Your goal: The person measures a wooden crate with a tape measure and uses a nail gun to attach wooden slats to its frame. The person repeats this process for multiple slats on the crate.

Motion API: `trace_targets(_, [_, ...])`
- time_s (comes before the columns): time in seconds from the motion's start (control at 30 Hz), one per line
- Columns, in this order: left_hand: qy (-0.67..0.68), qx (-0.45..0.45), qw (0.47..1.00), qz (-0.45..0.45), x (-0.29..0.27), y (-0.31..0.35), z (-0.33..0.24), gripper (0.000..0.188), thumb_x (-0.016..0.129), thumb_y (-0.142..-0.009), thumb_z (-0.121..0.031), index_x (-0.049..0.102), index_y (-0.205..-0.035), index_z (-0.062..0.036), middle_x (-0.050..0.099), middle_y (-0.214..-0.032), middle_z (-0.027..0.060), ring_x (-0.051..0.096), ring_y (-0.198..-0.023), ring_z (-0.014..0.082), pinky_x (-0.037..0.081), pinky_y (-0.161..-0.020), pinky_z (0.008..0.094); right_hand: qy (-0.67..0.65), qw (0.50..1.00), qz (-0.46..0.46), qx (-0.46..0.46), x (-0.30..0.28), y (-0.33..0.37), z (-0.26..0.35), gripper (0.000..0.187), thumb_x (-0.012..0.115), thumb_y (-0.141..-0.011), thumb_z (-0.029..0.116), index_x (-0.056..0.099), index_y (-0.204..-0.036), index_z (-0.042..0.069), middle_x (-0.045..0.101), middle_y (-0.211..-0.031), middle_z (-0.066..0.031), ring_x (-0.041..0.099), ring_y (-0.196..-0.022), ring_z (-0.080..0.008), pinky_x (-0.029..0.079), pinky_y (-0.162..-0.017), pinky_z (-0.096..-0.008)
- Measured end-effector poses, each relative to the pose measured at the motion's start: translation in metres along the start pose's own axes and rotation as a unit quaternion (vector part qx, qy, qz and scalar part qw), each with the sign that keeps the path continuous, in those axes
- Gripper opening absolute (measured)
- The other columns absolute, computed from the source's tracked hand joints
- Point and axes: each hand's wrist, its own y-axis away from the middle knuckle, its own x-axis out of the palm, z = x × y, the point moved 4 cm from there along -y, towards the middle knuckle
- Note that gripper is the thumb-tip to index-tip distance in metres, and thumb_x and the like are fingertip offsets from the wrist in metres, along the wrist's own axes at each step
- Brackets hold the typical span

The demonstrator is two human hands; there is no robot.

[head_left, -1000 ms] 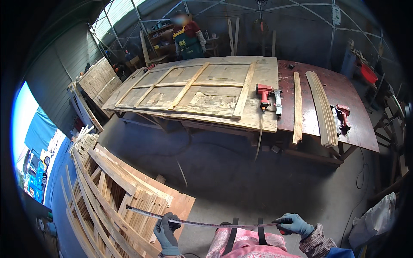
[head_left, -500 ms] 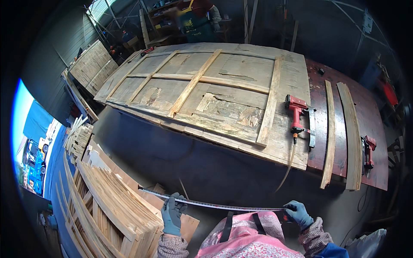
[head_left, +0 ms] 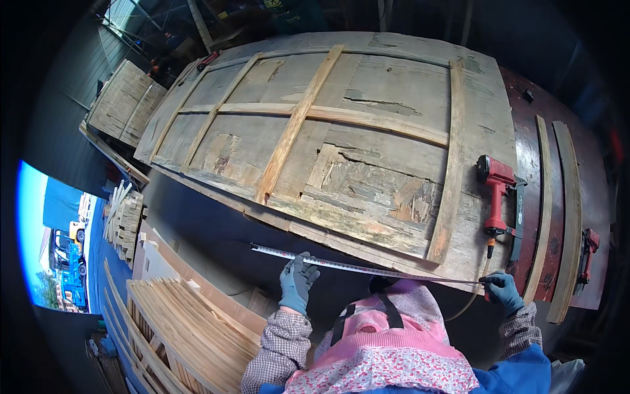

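A pulled-out tape measure (head_left: 367,268) stretches across in front of me, near the panel's front edge. My left hand (head_left: 297,284), in a blue-grey glove, is closed around its blade a little in from the free end. At the other end of the blade my right hand (head_left: 502,289), gloved alike, is closed on the tape measure; the fingers mostly hide its case, with a bit of red showing. Beyond the tape lies a large worn plywood panel (head_left: 374,85) with wooden battens (head_left: 298,128) laid across and along it.
A red nail gun (head_left: 500,197) with a hose rests on the panel's right end. Two loose wood strips (head_left: 543,197) lie on the dark red table (head_left: 525,131), near a second red nail gun (head_left: 588,255). Stacked wood strips (head_left: 190,328) stand at my left.
I am closer to the panel. Both hands have moved forward with the stretched tape, toward the panel's front edge, and slightly right in view.
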Motion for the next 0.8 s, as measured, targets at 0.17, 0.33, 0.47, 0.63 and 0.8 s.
trace_targets(0.17, [-0.011, -0.032, 0.999, 0.042, 0.057, -0.071, 0.009, 0.025, 0.057, -0.087, -0.026, 0.058, -0.102, -0.0062, 0.062, -0.085, 0.0074, 0.063, -0.074, 0.0193, 0.054, -0.058, 0.0291, -0.029, 0.999, -0.029, 0.028, 0.004, -0.072, -0.011, 0.020, 0.056, -0.074, 0.001, 0.066, -0.090, -0.002, 0.055, -0.074, -0.0041, 0.054, -0.064, -0.0106, 0.043, -0.058, -0.0234])
trace_targets(0.33, [-0.022, -0.061, 0.997, -0.035, 0.088, -0.131, 0.003, 0.024, 0.058, -0.085, -0.022, 0.059, -0.102, -0.0052, 0.061, -0.080, 0.0071, 0.061, -0.069, 0.0198, 0.052, -0.058, 0.0290, -0.085, 0.987, -0.040, 0.128, -0.016, -0.074, 0.010, 0.019, 0.058, -0.075, 0.001, 0.065, -0.092, -0.004, 0.057, -0.078, -0.0022, 0.056, -0.072, -0.0097, 0.045, -0.066, -0.0231])
trace_targets(0.47, [-0.027, -0.063, 0.995, -0.076, 0.062, -0.200, 0.019, 0.023, 0.055, -0.086, -0.024, 0.058, -0.102, -0.0072, 0.060, -0.085, 0.0072, 0.058, -0.075, 0.0207, 0.051, -0.064, 0.0337, -0.049, 0.985, -0.063, 0.150, 0.011, -0.093, -0.034, 0.021, 0.060, -0.074, 0.000, 0.064, -0.095, -0.002, 0.056, -0.076, -0.0005, 0.054, -0.070, -0.0087, 0.043, -0.063, -0.0229])
trace_targets(0.63, [-0.042, -0.096, 0.988, -0.111, 0.036, -0.213, 0.014, 0.021, 0.056, -0.086, -0.025, 0.057, -0.100, -0.0094, 0.060, -0.084, 0.0076, 0.060, -0.074, 0.0214, 0.052, -0.062, 0.0347, 0.005, 0.989, -0.069, 0.127, 0.016, -0.085, -0.036, 0.019, 0.060, -0.073, 0.003, 0.066, -0.091, -0.001, 0.056, -0.074, -0.0045, 0.056, -0.071, -0.0144, 0.043, -0.067, -0.0254])
trace_targets(0.8, [-0.046, -0.105, 0.988, -0.107, 0.031, -0.219, 0.005, 0.024, 0.059, -0.085, -0.025, 0.052, -0.100, -0.0073, 0.060, -0.083, 0.0095, 0.062, -0.070, 0.0240, 0.053, -0.056, 0.0339, 0.017, 0.986, -0.057, 0.157, 0.030, -0.092, -0.040, 0.017, 0.061, -0.074, 0.003, 0.065, -0.090, -0.001, 0.059, -0.077, -0.0053, 0.058, -0.073, -0.0147, 0.044, -0.068, -0.0258])
